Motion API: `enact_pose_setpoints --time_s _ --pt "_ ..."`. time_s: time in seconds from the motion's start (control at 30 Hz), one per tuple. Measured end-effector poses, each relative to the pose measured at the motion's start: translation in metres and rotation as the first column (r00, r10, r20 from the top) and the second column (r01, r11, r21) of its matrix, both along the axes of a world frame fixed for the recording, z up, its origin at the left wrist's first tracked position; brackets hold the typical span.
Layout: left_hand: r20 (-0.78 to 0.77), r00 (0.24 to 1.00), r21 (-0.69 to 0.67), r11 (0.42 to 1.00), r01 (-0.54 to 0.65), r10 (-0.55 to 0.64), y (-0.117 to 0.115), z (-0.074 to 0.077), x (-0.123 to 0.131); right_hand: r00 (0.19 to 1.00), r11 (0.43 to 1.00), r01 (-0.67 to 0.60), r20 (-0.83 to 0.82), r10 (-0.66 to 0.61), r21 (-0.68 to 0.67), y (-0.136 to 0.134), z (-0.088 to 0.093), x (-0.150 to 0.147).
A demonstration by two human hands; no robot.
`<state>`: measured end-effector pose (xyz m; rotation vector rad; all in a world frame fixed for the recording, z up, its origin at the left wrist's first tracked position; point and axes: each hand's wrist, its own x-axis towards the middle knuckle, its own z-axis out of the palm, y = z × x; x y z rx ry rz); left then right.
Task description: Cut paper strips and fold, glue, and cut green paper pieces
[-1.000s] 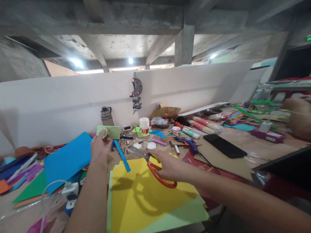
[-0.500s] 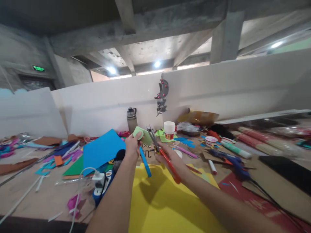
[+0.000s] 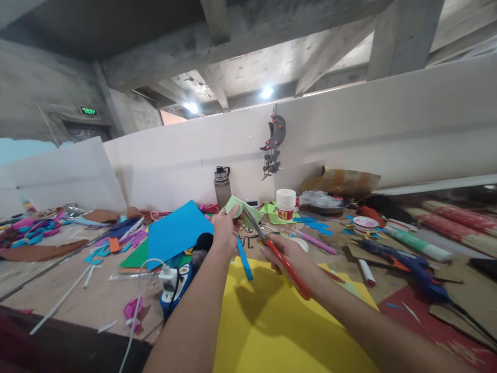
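Observation:
Between thumb and fingers, my left hand [image 3: 225, 228] pinches a light green piece of paper [image 3: 253, 213]. A narrow blue strip [image 3: 244, 260] hangs below that hand; whether the hand holds it too, I cannot tell. My right hand [image 3: 285, 252] grips red-handled scissors [image 3: 288, 268], their blades pointing up and left against the green paper. Both hands are raised above a large yellow sheet [image 3: 264, 321] on the table. Fingers of the right hand are partly hidden behind the handles.
Blue sheets [image 3: 176, 233] and a power strip [image 3: 176, 287] lie on the left. A bottle [image 3: 222, 187] and stacked paper cups [image 3: 286, 203] stand at the back. On the right are a blue glue gun [image 3: 421, 277], a marker [image 3: 367, 272] and wrapped red rolls [image 3: 458, 223].
The scissor blades have come onto the green paper, where before they were spread beside it. The view has swung left, so everything sits further right.

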<state>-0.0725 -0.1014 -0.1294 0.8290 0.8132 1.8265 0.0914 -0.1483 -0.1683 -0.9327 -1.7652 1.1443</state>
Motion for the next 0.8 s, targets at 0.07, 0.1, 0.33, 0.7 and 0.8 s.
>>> enact_pose_setpoints --time_s 0.07,0.1,0.33,0.7,0.8 --pt "0.005 1.0 0.003 1.0 -0.007 0.007 0.001 0.0 0.0 1.0 1.0 0.006 -0.008 -0.006 -0.009 -0.001 0.002 0.001" --pt "0.007 1.0 0.001 1.0 -0.016 0.016 0.001 0.0 0.0 1.0 1.0 0.003 -0.009 -0.003 -0.021 -0.001 0.003 0.001" --pt "-0.023 1.0 -0.012 1.0 0.022 -0.022 0.001 -0.001 0.004 1.0 0.998 0.001 -0.026 -0.002 -0.063 -0.002 0.004 0.0" --pt "-0.047 0.985 0.025 0.985 0.168 -0.167 -0.012 0.003 0.031 0.987 0.998 -0.009 -0.163 0.0 -0.055 0.004 0.002 0.004" --pt "-0.063 0.978 0.019 0.979 0.201 -0.199 -0.015 0.005 0.033 0.986 0.999 0.011 -0.164 -0.018 -0.046 0.002 0.004 0.004"
